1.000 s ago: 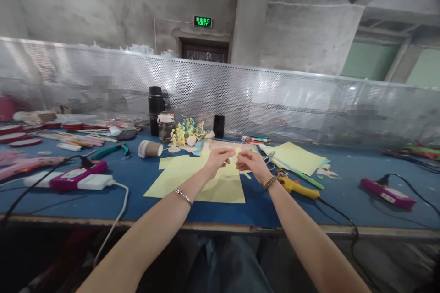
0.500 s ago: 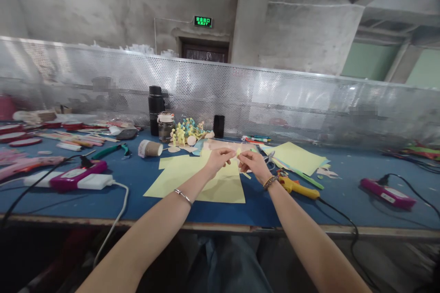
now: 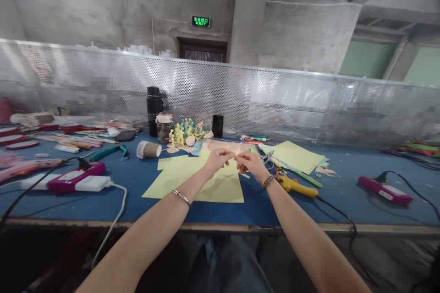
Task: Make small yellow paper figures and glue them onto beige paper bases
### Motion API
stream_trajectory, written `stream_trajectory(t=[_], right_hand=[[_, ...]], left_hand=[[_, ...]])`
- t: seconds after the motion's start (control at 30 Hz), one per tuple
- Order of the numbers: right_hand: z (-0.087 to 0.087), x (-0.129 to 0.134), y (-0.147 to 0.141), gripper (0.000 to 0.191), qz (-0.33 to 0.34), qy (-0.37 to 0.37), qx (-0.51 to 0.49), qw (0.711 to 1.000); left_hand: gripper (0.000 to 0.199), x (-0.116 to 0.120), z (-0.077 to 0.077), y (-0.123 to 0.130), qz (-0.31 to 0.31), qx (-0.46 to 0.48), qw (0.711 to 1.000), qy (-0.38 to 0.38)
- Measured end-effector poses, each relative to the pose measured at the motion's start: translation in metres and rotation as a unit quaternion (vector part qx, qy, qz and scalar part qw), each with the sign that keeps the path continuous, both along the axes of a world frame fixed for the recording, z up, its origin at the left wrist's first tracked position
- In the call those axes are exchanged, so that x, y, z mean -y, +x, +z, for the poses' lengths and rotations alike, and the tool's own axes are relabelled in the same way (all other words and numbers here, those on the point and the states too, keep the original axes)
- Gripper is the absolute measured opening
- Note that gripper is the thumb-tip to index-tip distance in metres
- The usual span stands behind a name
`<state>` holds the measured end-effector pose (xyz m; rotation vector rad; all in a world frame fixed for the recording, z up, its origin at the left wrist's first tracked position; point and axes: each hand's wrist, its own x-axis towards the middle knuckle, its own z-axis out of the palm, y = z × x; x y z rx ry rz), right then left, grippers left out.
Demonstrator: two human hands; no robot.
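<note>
My left hand (image 3: pixel 219 160) and my right hand (image 3: pixel 250 163) meet fingertip to fingertip above the yellow paper sheets (image 3: pixel 192 185). Both are closed in a pinch. Between them is a small pale yellow piece (image 3: pixel 236 152), mostly covered by the fingers; its exact shape is too small to make out. Just beyond the hands lies peach-coloured paper (image 3: pixel 223 145). Scissors (image 3: pixel 268 159) rest to the right of my right hand, and a yellow glue gun (image 3: pixel 297 186) lies near that wrist.
Little yellow and blue paper figures (image 3: pixel 182 132) stand behind, near a black bottle (image 3: pixel 154 111), a jar (image 3: pixel 164 128) and a phone (image 3: pixel 217 126). A paper cup (image 3: pixel 149 149) lies tipped over. Purple power strips (image 3: pixel 385 191) with cords sit on both sides. More yellow paper (image 3: pixel 295 157) lies right.
My fingertips have come slightly closer together around the small yellow piece. The whole view has shifted a little; the things on the table stay in place.
</note>
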<state>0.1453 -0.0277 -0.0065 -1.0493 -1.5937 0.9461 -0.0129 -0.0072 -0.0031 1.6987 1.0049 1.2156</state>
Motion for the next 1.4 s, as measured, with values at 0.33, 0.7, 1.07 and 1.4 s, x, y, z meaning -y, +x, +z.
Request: stream_trajectory(t=[0.33, 0.7, 1.07, 1.4], right_hand=[[-0.012, -0.012, 0.005, 0.019, -0.009, -0.082, 0.015, 0.996], [-0.009, -0.010, 0.005, 0.025, 0.004, -0.073, 0.014, 0.997], [-0.005, -0.008, 0.004, 0.017, -0.014, -0.032, -0.012, 0.999], [-0.002, -0.003, 0.002, 0.020, 0.005, -0.033, -0.041, 0.999]], left_hand=[[0.033, -0.001, -0.007, 0.000, -0.054, -0.003, 0.988, -0.146], [0.029, 0.000, -0.004, 0.001, -0.030, -0.011, 0.991, -0.130], [0.036, -0.001, -0.005, 0.000, -0.019, 0.000, 0.998, -0.057], [0.038, -0.003, -0.007, -0.001, -0.022, 0.005, 0.999, -0.037]])
